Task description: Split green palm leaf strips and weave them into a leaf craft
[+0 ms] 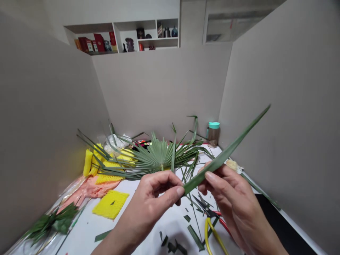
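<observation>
A long green palm leaf strip (pixel 225 155) slants up to the right across the view, its tip near the right wall. My left hand (pixel 159 198) pinches its lower, cut-looking end between thumb and fingers. Further along the strip, my right hand (pixel 228 191) grips it with the thumb on the near face and the fingers behind. Below the right hand lie scissors (pixel 209 214) with dark blades and red and yellow handles, partly hidden by that hand. Behind both hands spreads a large fan-shaped palm leaf (pixel 159 154).
Cut leaf scraps (pixel 195 237) litter the white table. To the left are yellow foam netting (pixel 111 204), pink cloth (pixel 91 187) and a bunch of green leaves (pixel 57 221). A bottle with a turquoise lid (pixel 214 134) stands at the back right. Grey partitions (pixel 164 88) enclose the table.
</observation>
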Tool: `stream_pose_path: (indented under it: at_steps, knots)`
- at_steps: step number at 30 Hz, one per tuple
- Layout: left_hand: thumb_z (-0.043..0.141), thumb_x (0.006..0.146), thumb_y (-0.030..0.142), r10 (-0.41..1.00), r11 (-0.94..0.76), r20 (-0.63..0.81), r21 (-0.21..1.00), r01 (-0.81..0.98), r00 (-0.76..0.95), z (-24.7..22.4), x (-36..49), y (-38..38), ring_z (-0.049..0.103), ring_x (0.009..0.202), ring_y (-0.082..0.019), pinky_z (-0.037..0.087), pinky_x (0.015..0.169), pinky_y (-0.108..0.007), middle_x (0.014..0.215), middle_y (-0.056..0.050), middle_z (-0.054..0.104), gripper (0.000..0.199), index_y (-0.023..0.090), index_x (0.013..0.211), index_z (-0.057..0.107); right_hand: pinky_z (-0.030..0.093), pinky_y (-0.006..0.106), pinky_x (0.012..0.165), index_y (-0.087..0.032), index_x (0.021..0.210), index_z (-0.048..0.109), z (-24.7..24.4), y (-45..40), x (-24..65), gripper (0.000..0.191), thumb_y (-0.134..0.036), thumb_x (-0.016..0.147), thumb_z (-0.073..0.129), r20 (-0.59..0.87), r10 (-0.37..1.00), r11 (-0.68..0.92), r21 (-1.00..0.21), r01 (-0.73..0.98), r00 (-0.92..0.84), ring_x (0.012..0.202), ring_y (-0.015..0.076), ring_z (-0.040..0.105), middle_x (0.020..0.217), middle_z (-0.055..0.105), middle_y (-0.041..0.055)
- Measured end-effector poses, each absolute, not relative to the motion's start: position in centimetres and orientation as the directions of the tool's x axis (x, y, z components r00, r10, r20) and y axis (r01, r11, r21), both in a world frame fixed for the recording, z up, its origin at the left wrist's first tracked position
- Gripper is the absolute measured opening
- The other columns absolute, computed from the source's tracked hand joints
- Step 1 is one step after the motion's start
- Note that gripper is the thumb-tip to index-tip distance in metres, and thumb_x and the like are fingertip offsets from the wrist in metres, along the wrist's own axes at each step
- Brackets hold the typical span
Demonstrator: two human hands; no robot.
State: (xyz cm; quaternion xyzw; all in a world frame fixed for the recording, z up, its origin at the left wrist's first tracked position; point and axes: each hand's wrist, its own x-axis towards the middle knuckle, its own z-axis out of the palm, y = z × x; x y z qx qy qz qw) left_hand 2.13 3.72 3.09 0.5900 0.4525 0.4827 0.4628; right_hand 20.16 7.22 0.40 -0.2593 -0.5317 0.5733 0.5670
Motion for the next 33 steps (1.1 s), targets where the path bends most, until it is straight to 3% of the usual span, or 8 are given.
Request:
stream_pose_path:
  at_steps: [5, 9, 15, 24, 33]
  knots:
    - [0.065, 0.085, 0.042, 0.989, -0.119, 0.108, 0.986, 0.113, 0.101, 3.3, 2.3, 3.5, 0.037, 0.044, -0.009, 0.028, 0.042, -0.022, 0.055, 0.003, 0.056, 0.026, 0.020, 0.072, 0.062, 0.049, 0.022, 0.067, -0.027, 0.092, 0.068, -0.1, 7.3, 20.2, 0.014, -0.040, 0.092, 0.067, 0.325, 0.921, 0.231, -0.899, -0.371, -0.214, 0.072, 0.0130, 0.057, 0.081, 0.061, -0.0018]
    - [0.063, 0.087, 0.035, 0.962, -0.269, 0.270, 0.925, 0.269, 0.032, 3.5, 2.5, 3.2, 0.046, 0.052, -0.012, 0.035, 0.050, -0.022, 0.053, 0.002, 0.056, 0.023, 0.021, 0.069, 0.064, 0.049, 0.024, 0.067, -0.027, 0.095, 0.067, 0.2, 7.0, 20.1, 0.013, -0.039, 0.094, 0.065, 0.381, 0.897, 0.289, -0.890, -0.352, -0.225, 0.075, 0.0142, 0.057, 0.086, 0.062, -0.0002]
    - [0.064, 0.091, 0.031, 0.866, -0.469, 0.495, 0.758, 0.454, 0.067, 3.6, 2.6, 2.4, 0.056, 0.054, -0.011, 0.041, 0.052, -0.021, 0.060, 0.002, 0.065, 0.018, 0.024, 0.076, 0.070, 0.049, 0.020, 0.067, -0.028, 0.086, 0.071, 1.0, 6.5, 19.7, 0.008, -0.035, 0.091, 0.070, 0.433, 0.868, 0.377, -0.894, -0.244, -0.245, 0.077, 0.0128, 0.060, 0.082, 0.064, -0.0012]
    - [0.069, 0.087, 0.024, 0.751, -0.543, 0.660, 0.629, 0.556, -0.013, 4.0, 1.7, 2.0, 0.060, 0.051, -0.012, 0.047, 0.049, -0.022, 0.064, 0.002, 0.068, 0.006, 0.025, 0.083, 0.072, 0.056, 0.016, 0.072, -0.030, 0.086, 0.074, 1.3, 6.5, 20.1, 0.003, -0.030, 0.089, 0.074, 0.544, 0.830, 0.500, -0.823, -0.269, -0.124, 0.077, 0.0115, 0.065, 0.080, 0.069, -0.0014]
    - [0.062, 0.088, 0.006, 0.617, -0.673, 0.782, 0.468, 0.572, 0.086, 3.1, 1.3, 1.3, 0.067, 0.072, -0.013, 0.054, 0.067, -0.023, 0.082, 0.003, 0.070, 0.027, 0.030, 0.102, 0.063, 0.057, 0.019, 0.075, -0.032, 0.087, 0.074, 1.7, 5.9, 20.3, 0.005, -0.027, 0.090, 0.073, 0.645, 0.759, 0.612, -0.752, -0.246, -0.082, 0.082, 0.0132, 0.065, 0.082, 0.069, -0.0008]
